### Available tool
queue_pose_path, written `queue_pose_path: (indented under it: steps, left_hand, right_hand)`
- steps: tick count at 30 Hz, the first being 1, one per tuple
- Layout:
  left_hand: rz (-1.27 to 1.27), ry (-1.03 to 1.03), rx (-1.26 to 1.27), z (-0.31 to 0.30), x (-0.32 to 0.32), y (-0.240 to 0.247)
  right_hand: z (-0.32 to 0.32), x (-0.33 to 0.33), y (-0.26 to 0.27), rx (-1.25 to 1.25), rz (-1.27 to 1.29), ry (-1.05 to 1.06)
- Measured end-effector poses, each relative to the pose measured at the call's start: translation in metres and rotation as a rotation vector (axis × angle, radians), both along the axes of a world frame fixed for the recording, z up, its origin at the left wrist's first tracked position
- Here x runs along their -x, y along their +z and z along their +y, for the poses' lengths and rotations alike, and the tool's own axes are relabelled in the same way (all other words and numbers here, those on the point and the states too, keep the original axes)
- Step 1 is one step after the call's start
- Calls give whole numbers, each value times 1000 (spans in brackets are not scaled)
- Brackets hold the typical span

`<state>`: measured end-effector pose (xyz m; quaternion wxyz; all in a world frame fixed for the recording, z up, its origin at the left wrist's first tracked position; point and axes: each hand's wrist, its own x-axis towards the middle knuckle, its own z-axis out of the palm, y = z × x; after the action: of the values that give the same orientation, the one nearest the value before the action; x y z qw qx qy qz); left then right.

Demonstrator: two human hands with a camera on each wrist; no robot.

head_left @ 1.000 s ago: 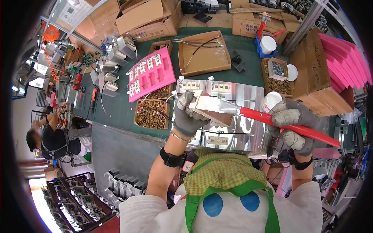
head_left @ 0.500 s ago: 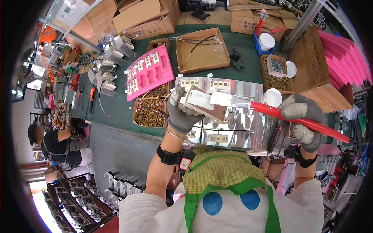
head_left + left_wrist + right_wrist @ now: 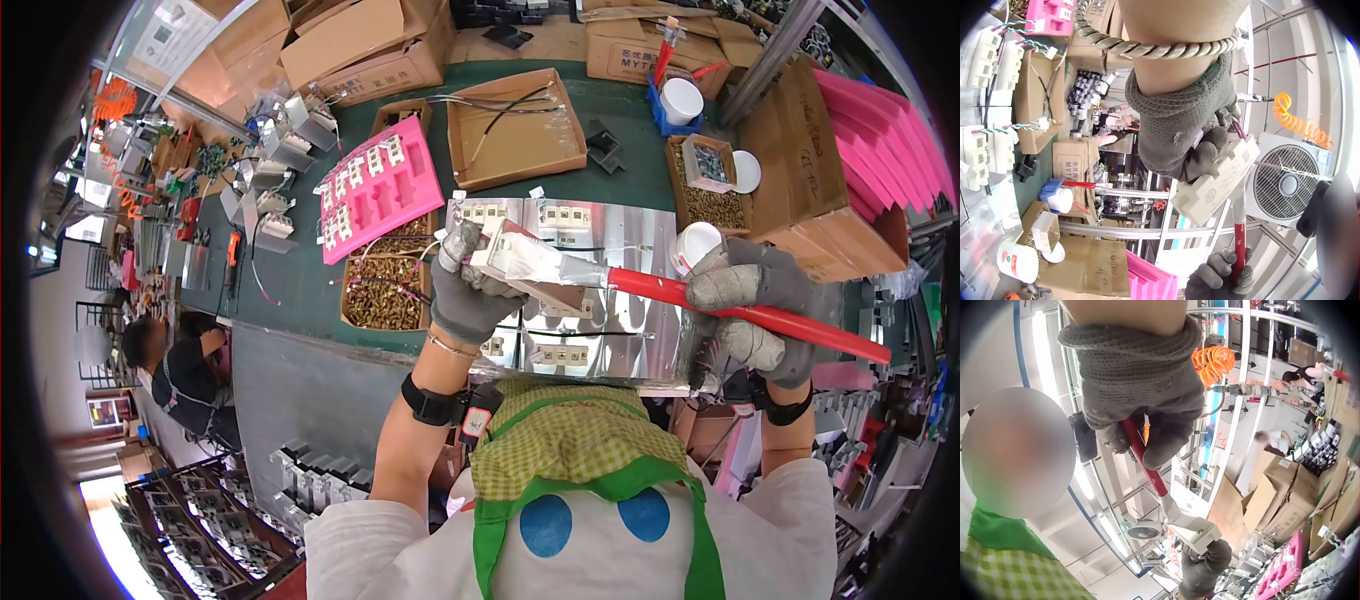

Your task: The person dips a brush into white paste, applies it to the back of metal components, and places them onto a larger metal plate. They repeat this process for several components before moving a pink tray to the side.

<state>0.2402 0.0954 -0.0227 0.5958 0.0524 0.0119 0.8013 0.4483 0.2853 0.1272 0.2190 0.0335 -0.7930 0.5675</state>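
My gloved left hand point(image 3: 470, 295) grips a cream-coloured block point(image 3: 1216, 181) with notched edges, held up over the metal plates. The flat face of the block is turned upward in the head view. A flat paintbrush point(image 3: 650, 284) with a red handle is in my gloved right hand point(image 3: 770, 285), its fingers wrapped around the handle. White-coated bristles point(image 3: 530, 259) lie across the top face of the block. In the right wrist view, the brush's pale end overlaps the block point(image 3: 1194, 532) above the left glove point(image 3: 1204, 569).
Shiny metal plates point(image 3: 625, 225) with cream blocks lie below my hands. Around them are a pink foam tray point(image 3: 415, 170), a box of brass fittings point(image 3: 385, 300), a shallow carton point(image 3: 520, 165), a white tub point(image 3: 697, 245) and a carton with pink sheets point(image 3: 800, 170).
The brush slid right along the block, then came back left across its face. The left hand keeps hold of the block and has shifted only slightly. A person at far left has changed posture.
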Motion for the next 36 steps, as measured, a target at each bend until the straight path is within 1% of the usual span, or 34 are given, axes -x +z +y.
queue_pose_path:
  steps: [1,3,4,6,7,8,9,10,12,13,14,16,18,19,21,22,24,25,28,29,32,33,34,36]
  left_hand:
    - [-21,14,46,-1,-2,6]
    - [76,118,287,5,-7,38]
    - [127,157,414,8,-9,54]
    - [124,323,753,19,-20,77]
    - [114,249,535,15,-15,69]
    - [108,157,329,11,-10,61]
    - [32,63,72,8,-2,48]
    - [70,77,25,5,0,40]
    - [143,110,-70,1,4,31]
    - [344,233,32,-4,8,18]
    - [510,319,122,-6,8,14]
    - [799,448,321,-8,7,12]
    - [682,394,284,-5,3,25]
    - [439,291,155,-2,0,35]
    - [414,329,184,-3,-3,42]
    - [402,349,199,-4,-4,45]
    - [157,211,-30,-4,5,40]
    - [65,247,-23,-6,2,39]
    - [250,253,-68,-9,7,34]
    - [150,236,91,-17,5,30]
    - [1194,635,583,-17,4,19]
    - [1287,658,608,-15,4,14]
    - [1380,683,633,-14,4,9]
    - [1049,533,442,-18,7,-5]
  right_hand:
    - [2,-1,1,-23,-14,-5]
    - [6,-4,0,-108,-33,28]
    - [9,-6,0,-150,-43,42]
    - [14,-9,1,-233,-41,73]
    - [16,-10,1,-275,-39,89]
    - [17,-13,2,-249,-63,58]
    - [16,-17,4,-223,-86,29]
    - [15,-18,6,-197,-108,1]
    - [14,-18,9,-75,-37,-38]
    - [13,-18,9,-11,-5,-59]
    - [8,-15,8,5,52,-43]
    - [-1,-4,1,35,163,-13]
    - [-2,-1,-4,-72,131,10]
    - [-3,0,-5,-114,98,16]
    - [1,-5,-6,-226,21,24]
    - [4,-9,-7,-229,-5,37]
    - [7,-17,-8,-236,-57,63]
    - [8,-22,-7,-372,-134,21]
    - [2,-30,-6,85,-83,-107]
    - [4,-28,-1,56,16,-91]
    - [-6,-15,-5,127,130,-73]
    - [-4,-15,-4,88,56,-46]
    - [-4,-17,-5,125,28,-51]
    - [-4,-20,-11,201,-25,-48]
